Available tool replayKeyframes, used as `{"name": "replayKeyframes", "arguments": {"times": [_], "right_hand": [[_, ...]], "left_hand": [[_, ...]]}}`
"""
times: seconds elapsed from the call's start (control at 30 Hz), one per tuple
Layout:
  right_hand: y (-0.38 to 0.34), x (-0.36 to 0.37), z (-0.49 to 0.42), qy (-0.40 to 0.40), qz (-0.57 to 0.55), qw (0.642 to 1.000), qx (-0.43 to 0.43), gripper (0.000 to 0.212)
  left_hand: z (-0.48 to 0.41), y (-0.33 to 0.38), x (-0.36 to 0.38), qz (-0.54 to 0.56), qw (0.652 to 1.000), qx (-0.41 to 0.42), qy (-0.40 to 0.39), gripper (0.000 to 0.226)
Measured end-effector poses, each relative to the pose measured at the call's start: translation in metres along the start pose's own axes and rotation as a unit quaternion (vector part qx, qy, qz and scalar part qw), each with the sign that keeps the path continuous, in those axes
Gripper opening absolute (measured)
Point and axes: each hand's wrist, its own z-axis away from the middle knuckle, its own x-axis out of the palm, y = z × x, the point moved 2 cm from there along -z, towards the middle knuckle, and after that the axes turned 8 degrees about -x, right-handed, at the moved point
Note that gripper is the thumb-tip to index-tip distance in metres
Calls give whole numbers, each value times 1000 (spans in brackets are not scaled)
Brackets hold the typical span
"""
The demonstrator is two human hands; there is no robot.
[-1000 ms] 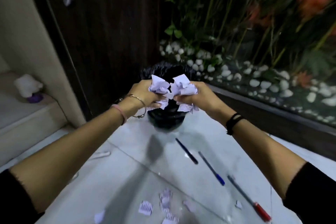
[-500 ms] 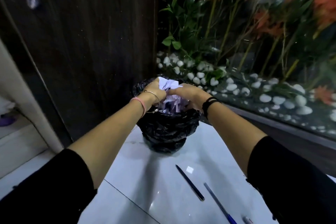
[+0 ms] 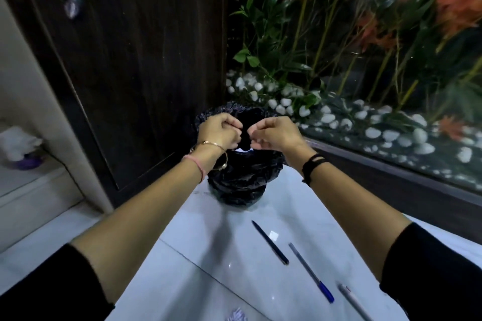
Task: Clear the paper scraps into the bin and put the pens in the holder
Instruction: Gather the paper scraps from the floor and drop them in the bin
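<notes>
Hands over the bin
Left hand (image 3: 221, 131) and right hand (image 3: 273, 133), loosely curled and empty, hover above the black-lined bin (image 3: 245, 180); three pens (image 3: 270, 242) lie on the floor.

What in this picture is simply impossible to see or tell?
- Inside of the bin: head view, dark, and both hands cover the opening; only a white sliver of paper shows.
- Left hand and right hand: fingers curled, so any scrap left inside is hidden.
- Third pen: cut off by the bottom edge.
- Paper scraps: mostly cropped by the bottom edge.
- Pen holder: nowhere in view.
</notes>
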Motion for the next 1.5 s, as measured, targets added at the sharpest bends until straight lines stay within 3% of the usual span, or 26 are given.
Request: {"name": "replayKeyframes", "arguments": {"times": [0.23, 0.37, 0.47, 0.6, 0.67, 0.77, 0.97, 1.1, 1.17, 1.23, 1.33, 1.43, 1.5], "right_hand": [[40, 15, 98, -62, 5, 998, -18, 11], [85, 23, 161, -101, 11, 995, 14, 10], [118, 22, 202, -116, 65, 991, 30, 13], [167, 19, 244, -132, 194, 972, -3, 15], [187, 24, 257, -163, 254, 953, -40, 28], [204, 38, 266, -212, 301, 927, -69, 51], [204, 72, 287, -280, 296, 900, -153, 48], [200, 71, 313, -303, 288, 884, -210, 44], [198, 64, 313, -284, 301, 879, -238, 46], [198, 58, 307, -226, 304, 901, -211, 47], [201, 56, 301, -172, 311, 918, -174, 42], [204, 60, 307, -173, 315, 919, -165, 41], [205, 59, 314, -171, 312, 921, -159, 40]], "left_hand": [[85, -75, -1, -10, 998, -18, -55, 19], [126, -114, -1, -7, 996, -45, -75, 22], [159, -143, 6, -84, 990, -34, -109, 27], [199, -197, 0, -287, 946, 66, -138, 40], [215, -219, -7, -345, 922, 90, -149, 46], [232, -243, -16, -396, 892, 103, -193, 47], [264, -258, -26, -409, 868, 131, -249, 49], [282, -265, -46, -408, 883, 169, -160, 38], [282, -274, -62, -436, 887, 126, -84, 44], [280, -283, -76, -461, 887, 26, -26, 57], [278, -290, -81, -502, 863, -49, -28, 79], [278, -287, -70, -552, 831, -12, -67, 86], [280, -285, -57, -549, 831, 25, -88, 82]]}}
